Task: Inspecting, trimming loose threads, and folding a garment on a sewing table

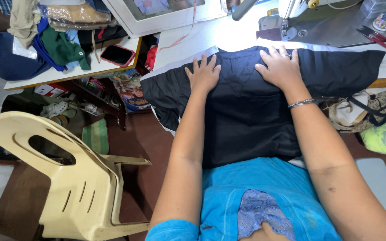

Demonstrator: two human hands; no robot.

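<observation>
A dark navy garment (246, 111) with a white edge lies spread over the sewing table's front edge and hangs down onto my lap. My left hand (203, 73) rests flat on it, fingers spread, near its upper left part. My right hand (280, 67) presses flat on the cloth a little farther right, a silver bracelet (301, 103) on its wrist. Neither hand grips anything. Just beyond my right hand stands the sewing machine (291, 13) with its presser foot over the grey bed.
Red-handled thread snips (379, 38) lie on the machine bed at the right. A phone in a pink case (118, 54) and piled clothes (54, 40) sit on the left table. A cream plastic chair (68, 178) stands at the lower left. Bags (371, 114) hang at the right.
</observation>
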